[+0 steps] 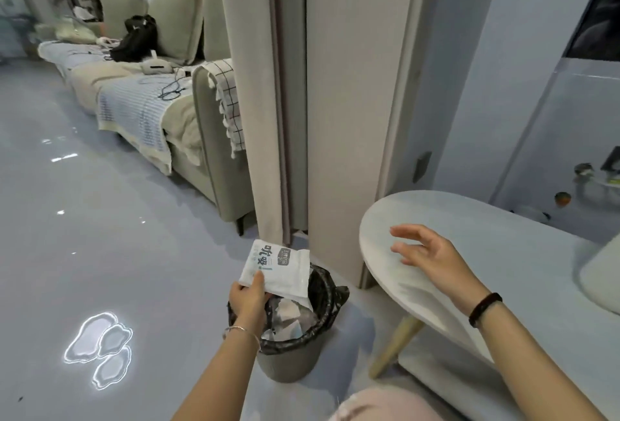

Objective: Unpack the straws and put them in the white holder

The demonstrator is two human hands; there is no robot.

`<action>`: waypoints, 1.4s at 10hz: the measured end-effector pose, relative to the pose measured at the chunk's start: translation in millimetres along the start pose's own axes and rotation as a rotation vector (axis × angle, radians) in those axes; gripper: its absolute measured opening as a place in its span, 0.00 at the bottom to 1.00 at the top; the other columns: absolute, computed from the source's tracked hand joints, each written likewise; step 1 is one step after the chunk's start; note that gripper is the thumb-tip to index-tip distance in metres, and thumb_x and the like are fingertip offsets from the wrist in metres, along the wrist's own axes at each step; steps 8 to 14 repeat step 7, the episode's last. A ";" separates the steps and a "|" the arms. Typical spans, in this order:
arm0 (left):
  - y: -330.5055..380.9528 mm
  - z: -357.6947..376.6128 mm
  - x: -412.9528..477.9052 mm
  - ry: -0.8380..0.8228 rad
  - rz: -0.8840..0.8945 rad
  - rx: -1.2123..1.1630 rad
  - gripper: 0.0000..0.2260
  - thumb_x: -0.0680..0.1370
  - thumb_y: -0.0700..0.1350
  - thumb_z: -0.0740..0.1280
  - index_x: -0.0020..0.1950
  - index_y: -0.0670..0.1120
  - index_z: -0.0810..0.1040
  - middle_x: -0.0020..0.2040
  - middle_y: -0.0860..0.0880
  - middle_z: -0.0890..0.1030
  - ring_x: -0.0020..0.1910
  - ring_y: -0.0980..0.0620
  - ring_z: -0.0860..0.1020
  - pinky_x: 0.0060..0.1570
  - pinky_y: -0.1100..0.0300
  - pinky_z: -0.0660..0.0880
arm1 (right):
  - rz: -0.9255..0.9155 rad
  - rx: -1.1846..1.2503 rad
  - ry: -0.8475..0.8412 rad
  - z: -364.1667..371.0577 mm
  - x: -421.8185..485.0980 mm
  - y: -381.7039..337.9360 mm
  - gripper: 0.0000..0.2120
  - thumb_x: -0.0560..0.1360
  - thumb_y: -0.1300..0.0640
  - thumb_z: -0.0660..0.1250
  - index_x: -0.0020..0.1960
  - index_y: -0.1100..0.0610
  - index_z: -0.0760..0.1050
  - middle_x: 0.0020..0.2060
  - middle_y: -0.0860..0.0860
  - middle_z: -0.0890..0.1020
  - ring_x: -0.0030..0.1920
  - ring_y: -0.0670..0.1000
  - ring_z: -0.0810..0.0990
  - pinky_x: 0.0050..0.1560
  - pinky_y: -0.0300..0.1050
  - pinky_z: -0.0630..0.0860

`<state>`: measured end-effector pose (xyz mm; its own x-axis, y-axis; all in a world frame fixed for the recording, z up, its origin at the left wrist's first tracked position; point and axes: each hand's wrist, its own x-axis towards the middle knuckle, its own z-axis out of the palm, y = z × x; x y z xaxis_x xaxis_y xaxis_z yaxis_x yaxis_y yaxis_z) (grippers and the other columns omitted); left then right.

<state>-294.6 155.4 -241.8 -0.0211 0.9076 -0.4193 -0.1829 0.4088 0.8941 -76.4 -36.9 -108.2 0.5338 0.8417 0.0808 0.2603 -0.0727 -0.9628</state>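
Low in the frame's centre, the left hand (250, 299) pinches the white straw packet (276, 268) by its corner (thumb on top) right over the black-lined bin (295, 350). At right, the right hand (427, 254) hovers above the table (385, 229), fingers spread, holding nothing.

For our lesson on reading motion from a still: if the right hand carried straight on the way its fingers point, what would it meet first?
The right hand hangs open over the white table, fingers pointing left past its rounded end. Beyond that the way looks free until the beige door panel, though depth is hard to judge.
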 end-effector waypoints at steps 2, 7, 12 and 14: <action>-31.5 4.7 5.8 -0.001 -0.162 0.068 0.13 0.77 0.33 0.60 0.33 0.42 0.65 0.32 0.45 0.69 0.29 0.49 0.67 0.19 0.66 0.69 | 0.032 -0.013 -0.032 7.2 2.6 10.2 0.11 0.74 0.60 0.67 0.57 0.54 0.76 0.56 0.47 0.81 0.55 0.47 0.80 0.56 0.45 0.77; -8.7 34.7 -29.7 -0.005 0.173 0.316 0.24 0.76 0.40 0.69 0.70 0.39 0.68 0.68 0.41 0.72 0.66 0.41 0.72 0.67 0.50 0.69 | 0.033 -0.095 -0.097 7.9 -5.8 6.3 0.13 0.71 0.57 0.72 0.55 0.48 0.77 0.57 0.44 0.80 0.50 0.40 0.81 0.53 0.37 0.75; -8.7 34.7 -29.7 -0.005 0.173 0.316 0.24 0.76 0.40 0.69 0.70 0.39 0.68 0.68 0.41 0.72 0.66 0.41 0.72 0.67 0.50 0.69 | 0.033 -0.095 -0.097 7.9 -5.8 6.3 0.13 0.71 0.57 0.72 0.55 0.48 0.77 0.57 0.44 0.80 0.50 0.40 0.81 0.53 0.37 0.75; -8.7 34.7 -29.7 -0.005 0.173 0.316 0.24 0.76 0.40 0.69 0.70 0.39 0.68 0.68 0.41 0.72 0.66 0.41 0.72 0.67 0.50 0.69 | 0.033 -0.095 -0.097 7.9 -5.8 6.3 0.13 0.71 0.57 0.72 0.55 0.48 0.77 0.57 0.44 0.80 0.50 0.40 0.81 0.53 0.37 0.75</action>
